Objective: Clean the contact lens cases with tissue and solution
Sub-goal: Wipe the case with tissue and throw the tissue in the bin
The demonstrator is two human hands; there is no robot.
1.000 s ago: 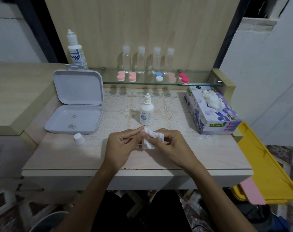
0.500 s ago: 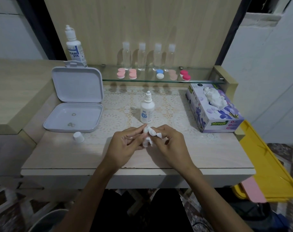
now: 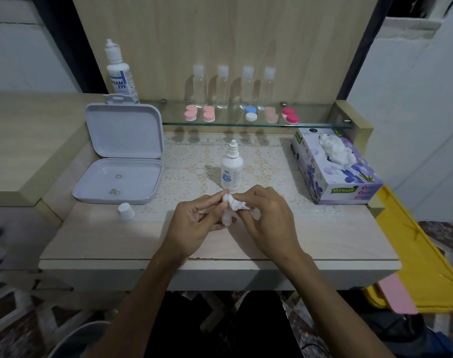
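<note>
Over the table's front middle, my left hand (image 3: 197, 223) holds a small clear lens case (image 3: 227, 218), mostly hidden by my fingers. My right hand (image 3: 268, 219) pinches a twisted white tissue (image 3: 236, 204) against that case. Just behind my hands stands a small uncapped solution bottle (image 3: 231, 168). Its white cap (image 3: 126, 211) lies to the left on the table. Several coloured lens cases sit on the glass shelf (image 3: 313, 124): pink ones (image 3: 199, 114), a blue and white one (image 3: 251, 114), a pale pink one (image 3: 271, 115) and a magenta one (image 3: 291, 116).
An open white box (image 3: 96, 192) with small rings inside lies at the left. A tissue box (image 3: 334, 167) stands at the right. A large solution bottle (image 3: 120, 73) and several clear bottles (image 3: 233, 86) stand at the back. A yellow bin (image 3: 424, 259) sits beside the table.
The tissue went from a loose wad to a tight twist pressed into the case. My hands stayed close together over the same spot.
</note>
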